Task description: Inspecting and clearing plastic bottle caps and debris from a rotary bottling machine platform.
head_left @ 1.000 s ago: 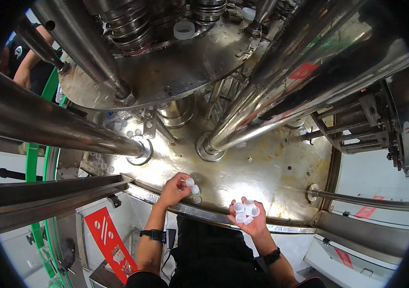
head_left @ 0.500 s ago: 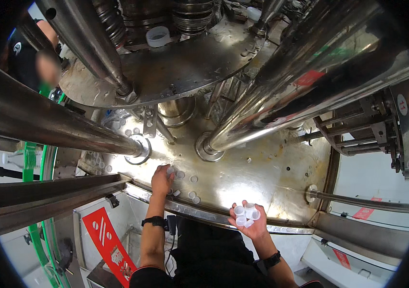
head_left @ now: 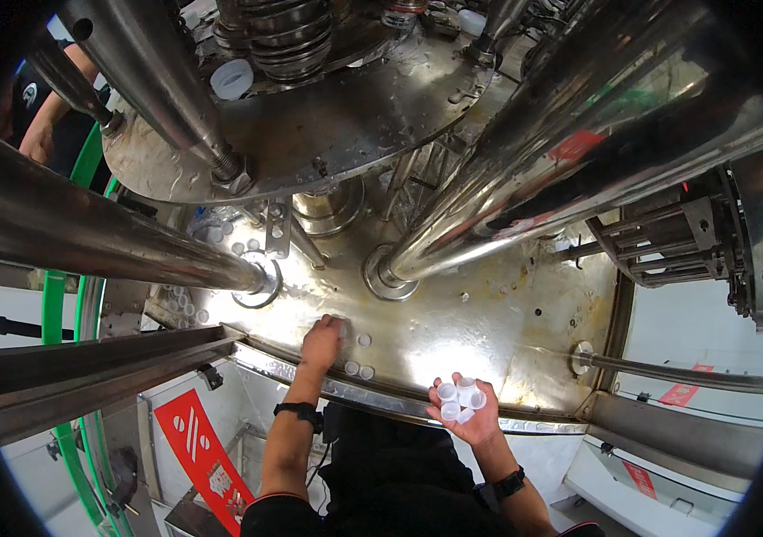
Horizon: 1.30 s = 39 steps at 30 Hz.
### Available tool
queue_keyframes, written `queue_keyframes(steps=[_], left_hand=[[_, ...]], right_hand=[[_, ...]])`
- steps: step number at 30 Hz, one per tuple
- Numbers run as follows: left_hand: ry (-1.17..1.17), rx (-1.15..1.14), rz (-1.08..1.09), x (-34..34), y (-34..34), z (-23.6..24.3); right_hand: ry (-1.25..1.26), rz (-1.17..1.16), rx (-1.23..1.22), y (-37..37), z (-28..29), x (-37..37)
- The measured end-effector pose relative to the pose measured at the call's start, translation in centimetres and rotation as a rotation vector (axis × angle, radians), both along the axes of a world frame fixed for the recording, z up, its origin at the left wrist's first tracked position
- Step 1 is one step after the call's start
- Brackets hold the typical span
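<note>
My left hand (head_left: 323, 345) is over the metal machine deck (head_left: 507, 304), its fingers curled together at a whitish plastic cap (head_left: 343, 329) that shows at the fingertips. What else lies under those fingers is hidden. Just right of it is a loose cap (head_left: 364, 340), and nearer the front edge lie two more, a left one (head_left: 352, 368) and a right one (head_left: 366, 372). Palm up at the deck's front rim, my right hand (head_left: 480, 421) cups several white plastic caps (head_left: 449, 393), with its fingers bent up around them.
Thick steel posts (head_left: 131, 237) rise from the deck. A round metal plate (head_left: 310, 134) overhangs its back, bearing a white ring-shaped part (head_left: 232, 79). More caps (head_left: 184, 304) lie at the left. Metal rails (head_left: 86, 367) flank me. Another person's arm (head_left: 46, 125) shows at upper left.
My left hand has moved slightly right, over where loose caps lay. My right hand stays put with its caps. The white part above has shifted left, and the mechanism at right has turned.
</note>
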<state>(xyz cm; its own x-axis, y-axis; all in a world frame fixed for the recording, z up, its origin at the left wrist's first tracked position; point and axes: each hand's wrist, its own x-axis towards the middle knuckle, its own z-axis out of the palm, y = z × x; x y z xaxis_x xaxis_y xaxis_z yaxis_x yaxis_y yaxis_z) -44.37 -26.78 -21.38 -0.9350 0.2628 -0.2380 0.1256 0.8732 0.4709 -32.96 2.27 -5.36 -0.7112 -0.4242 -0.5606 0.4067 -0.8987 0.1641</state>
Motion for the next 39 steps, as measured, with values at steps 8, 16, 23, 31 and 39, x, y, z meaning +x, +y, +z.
queue_keyframes(steps=[8, 16, 23, 31, 39], left_hand=[[-0.015, -0.004, -0.209, 1.7, 4.6, 0.5], [-0.077, -0.059, -0.235, 1.6, 5.0, -0.2], [-0.071, 0.411, -0.091, 1.1, 6.5, 7.8], [-0.249, 0.804, -0.218, 6.1, 14.7, 20.3], [-0.520, 0.833, -0.196, 16.4, 18.1, 15.8]], right_hand=[[-0.043, -0.006, -0.010, -0.4, 0.1, 0.0], [-0.039, 0.007, 0.029, 0.0, -0.4, -0.1], [-0.016, -0.033, 0.058, 0.3, -1.0, 0.7], [-0.017, -0.174, 0.097, 4.0, -0.8, 5.7], [-0.086, -0.440, 0.190, 13.7, -2.4, 20.6]])
